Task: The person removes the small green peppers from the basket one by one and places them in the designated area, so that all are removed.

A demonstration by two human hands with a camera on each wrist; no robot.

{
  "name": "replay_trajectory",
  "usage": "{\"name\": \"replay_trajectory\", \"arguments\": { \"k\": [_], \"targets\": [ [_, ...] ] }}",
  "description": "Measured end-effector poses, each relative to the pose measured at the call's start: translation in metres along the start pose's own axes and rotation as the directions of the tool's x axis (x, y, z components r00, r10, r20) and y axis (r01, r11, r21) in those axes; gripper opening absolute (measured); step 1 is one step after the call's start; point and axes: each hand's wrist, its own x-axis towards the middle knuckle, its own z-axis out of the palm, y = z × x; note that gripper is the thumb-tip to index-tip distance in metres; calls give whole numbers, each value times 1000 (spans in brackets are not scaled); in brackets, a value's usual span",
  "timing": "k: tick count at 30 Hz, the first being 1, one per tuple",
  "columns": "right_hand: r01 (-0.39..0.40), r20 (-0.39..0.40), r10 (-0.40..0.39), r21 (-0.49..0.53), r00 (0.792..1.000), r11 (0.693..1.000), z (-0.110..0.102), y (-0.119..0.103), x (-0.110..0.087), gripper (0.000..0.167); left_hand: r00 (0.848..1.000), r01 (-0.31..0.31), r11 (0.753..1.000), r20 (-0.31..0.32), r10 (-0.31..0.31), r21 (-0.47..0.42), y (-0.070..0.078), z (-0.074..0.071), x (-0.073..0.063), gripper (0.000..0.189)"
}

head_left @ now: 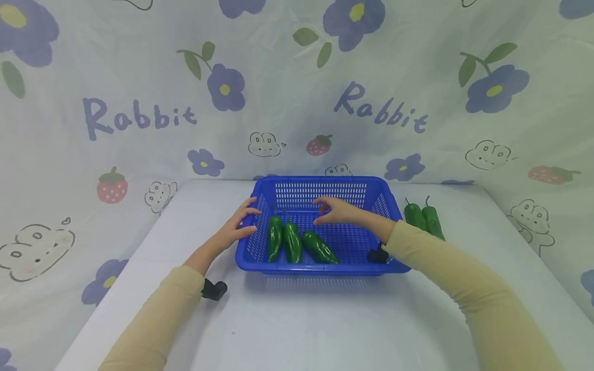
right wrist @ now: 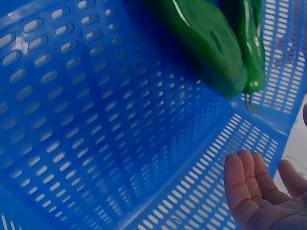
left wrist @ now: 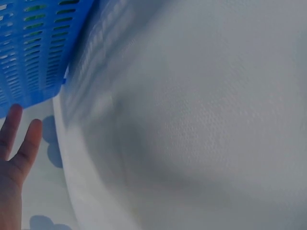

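Observation:
A blue plastic basket (head_left: 325, 267) with slotted walls stands on the table, and three green peppers lie in its left and middle part. Two peppers, the left one (head_left: 275, 238) and the middle one (head_left: 292, 243), lie side by side; the third pepper (head_left: 320, 248) lies slanted beside them. My left hand (head_left: 234, 226) is at the basket's left rim with its fingers spread; whether it touches is unclear. Over the basket's inside, my right hand (head_left: 342, 211) has loosely bent fingers and holds nothing. In the right wrist view that hand (right wrist: 266, 196) is apart from the peppers (right wrist: 206, 48).
Two more green peppers, one (head_left: 414, 215) next to the other (head_left: 432, 220), lie on the white table (head_left: 325, 324) right of the basket, partly behind the right sleeve (head_left: 445, 268). A patterned cloth (head_left: 287, 113) hangs behind the table. Black wrist devices (head_left: 214, 289) sit at both cuffs.

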Motion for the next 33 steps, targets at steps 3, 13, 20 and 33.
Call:
{"name": "replay_trajectory", "arguments": {
  "k": [3,13,20,33],
  "targets": [
    [-3,17,3,4,1000,1000,3,1,5,63,1000,1,1000,0,-1,-3,-1,-1,1,42],
    [-24,146,21,24,989,999,15,3,14,66,1000,21,1000,4,-21,9,28,1,-2,42],
    [-62,198,68,-39,978,997,21,4,17,65,1000,10,1000,-2,-10,-8,21,1,-1,40],
    [-92,265,126,-138,956,986,31,3,14,67,1000,-8,1000,-15,7,-21,0,2,0,41]
  ]
}}
